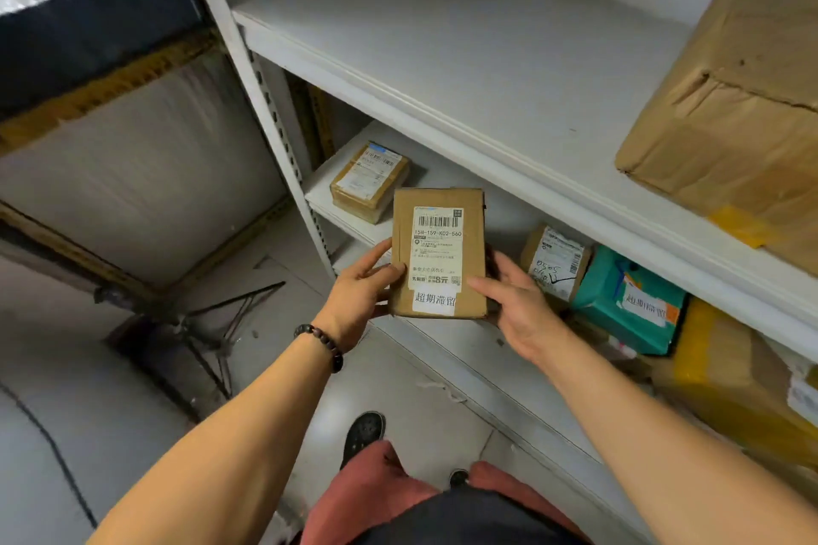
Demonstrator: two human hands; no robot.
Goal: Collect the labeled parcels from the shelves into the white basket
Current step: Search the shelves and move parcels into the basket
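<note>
White metal shelving (pixel 464 71) was noted, with more labeled parcels on the lower shelf (pixel 447 181). A small brown parcel (pixel 438 252) was held clear of that shelf, label up, long axis pointing away, clasped by left hand (pixel 358 296) and right hand (pixel 518 305) at opposite sides. The white basket was not seen.

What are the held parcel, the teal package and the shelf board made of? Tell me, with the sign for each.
Held parcel: looks like brown corrugated cardboard, matte, creased edges, paper labels stuck on.
Teal package: probably a plastic mailer bag; its surface is glossy and wrinkled.
Shelf board: smooth white panel, possibly painted metal or laminate; cannot tell which.
</note>
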